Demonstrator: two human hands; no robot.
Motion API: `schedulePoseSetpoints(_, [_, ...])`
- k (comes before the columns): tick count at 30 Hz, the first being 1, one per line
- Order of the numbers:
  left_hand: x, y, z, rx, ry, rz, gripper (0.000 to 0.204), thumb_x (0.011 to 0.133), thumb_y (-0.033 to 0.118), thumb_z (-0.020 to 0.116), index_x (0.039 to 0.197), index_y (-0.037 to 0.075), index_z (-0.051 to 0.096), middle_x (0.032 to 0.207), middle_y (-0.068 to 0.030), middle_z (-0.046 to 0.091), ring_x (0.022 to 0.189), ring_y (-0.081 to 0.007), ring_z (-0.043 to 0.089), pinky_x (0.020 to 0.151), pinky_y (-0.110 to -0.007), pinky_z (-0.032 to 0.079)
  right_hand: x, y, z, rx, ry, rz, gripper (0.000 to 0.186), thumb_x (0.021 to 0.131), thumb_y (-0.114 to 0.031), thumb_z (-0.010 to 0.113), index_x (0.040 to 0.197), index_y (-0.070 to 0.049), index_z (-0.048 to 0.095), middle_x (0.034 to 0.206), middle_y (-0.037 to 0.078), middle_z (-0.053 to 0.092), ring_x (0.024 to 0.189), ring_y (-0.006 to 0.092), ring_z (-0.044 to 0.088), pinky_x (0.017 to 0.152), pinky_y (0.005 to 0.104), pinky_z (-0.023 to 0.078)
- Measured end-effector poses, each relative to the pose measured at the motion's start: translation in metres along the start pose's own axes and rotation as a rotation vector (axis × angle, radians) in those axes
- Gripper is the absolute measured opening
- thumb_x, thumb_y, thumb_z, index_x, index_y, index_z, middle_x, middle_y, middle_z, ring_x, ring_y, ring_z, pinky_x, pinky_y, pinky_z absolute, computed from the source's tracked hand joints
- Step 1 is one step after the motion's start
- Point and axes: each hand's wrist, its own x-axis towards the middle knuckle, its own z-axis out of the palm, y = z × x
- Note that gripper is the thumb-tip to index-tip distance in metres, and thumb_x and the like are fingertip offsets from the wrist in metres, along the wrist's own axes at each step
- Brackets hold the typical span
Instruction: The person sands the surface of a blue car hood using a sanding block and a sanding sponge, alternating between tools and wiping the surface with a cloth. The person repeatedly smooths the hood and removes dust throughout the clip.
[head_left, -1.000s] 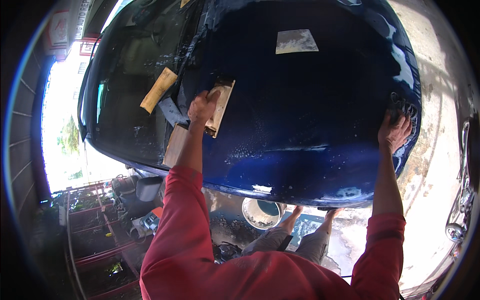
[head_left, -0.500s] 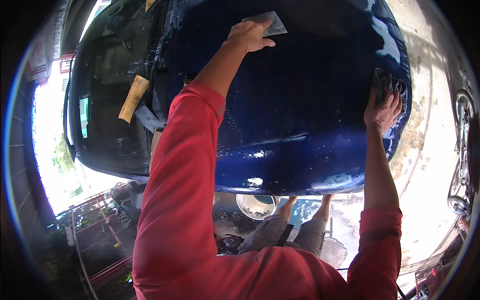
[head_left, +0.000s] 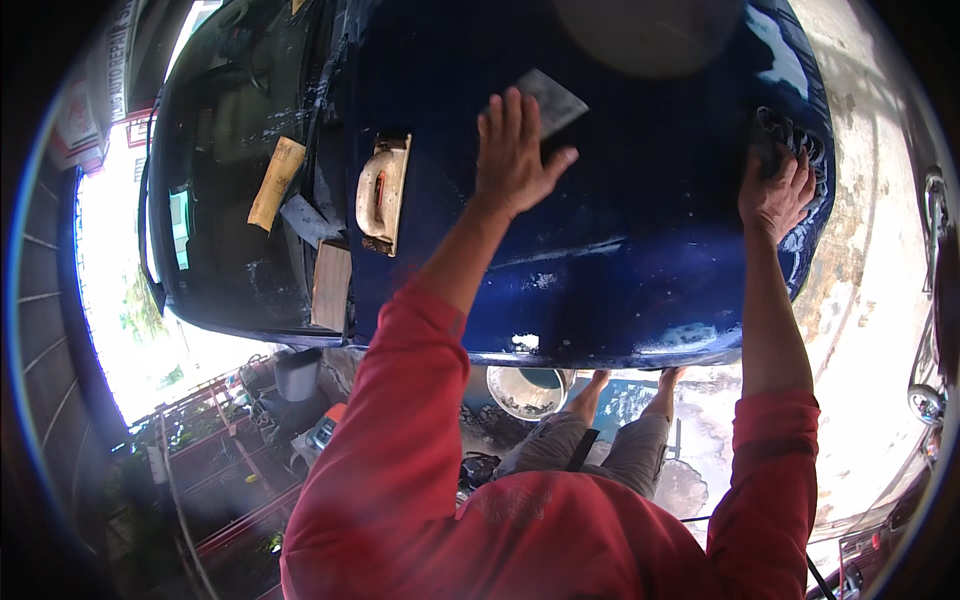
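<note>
My left hand (head_left: 515, 155) lies on the dark blue car hood (head_left: 620, 190), fingers stretched out and thumb spread. A grey, roughly square sheet, which looks like sandpaper (head_left: 556, 103), sits flat beside its fingers and may be partly under them. At the hood's right edge my right hand (head_left: 775, 198) has its fingers curled over a crumpled dark cloth (head_left: 815, 152), pressing it to the paint. To the left of my left hand, a sanding block with a pale handle (head_left: 378, 195) rests on the hood.
By the windshield (head_left: 230, 190) lie a folded yellowish paper piece (head_left: 275, 184), a grey strip (head_left: 310, 220) and a wooden block (head_left: 331, 286). Below the hood's near edge stands a white bucket (head_left: 527, 392). A bicycle wheel (head_left: 926, 404) shows at the far right.
My left hand and the grey sheet have moved nearer to me and slightly right. The sanding block, hidden behind my arm before, now shows. My right hand stays on the cloth.
</note>
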Motion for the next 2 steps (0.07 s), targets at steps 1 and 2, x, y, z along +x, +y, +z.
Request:
schedulePoseSetpoints(1, [-0.017, -0.024, 0.026, -0.14, -0.116, 0.058, 0.113, 0.1, 0.085, 0.043, 0.17, -0.002, 0.03, 0.177, -0.033, 0.021, 0.163, -0.0558, 0.022, 0.13, -0.07, 0.023, -0.001, -0.002, -0.001, 0.009, -0.013, 0.006, 0.056, 0.1, -0.062, 0.067, 0.147, -0.033, 0.057, 0.174, 0.002, 0.042, 0.162, 0.0339, 0.029, 0.118, 0.0708, 0.035])
schedulePoseSetpoints(2, [-0.028, -0.055, 0.049, -0.277, -0.221, 0.126, 0.116, 0.098, 0.089, 0.039, 0.171, -0.001, 0.029, 0.178, -0.032, 0.02, 0.163, -0.0553, 0.021, 0.129, -0.071, 0.022, -0.002, -0.003, -0.002, 0.025, -0.009, 0.003, 0.059, 0.1, -0.063, 0.067, 0.148, -0.032, 0.057, 0.176, 0.003, 0.039, 0.163, 0.0332, 0.027, 0.12, 0.0708, 0.034])
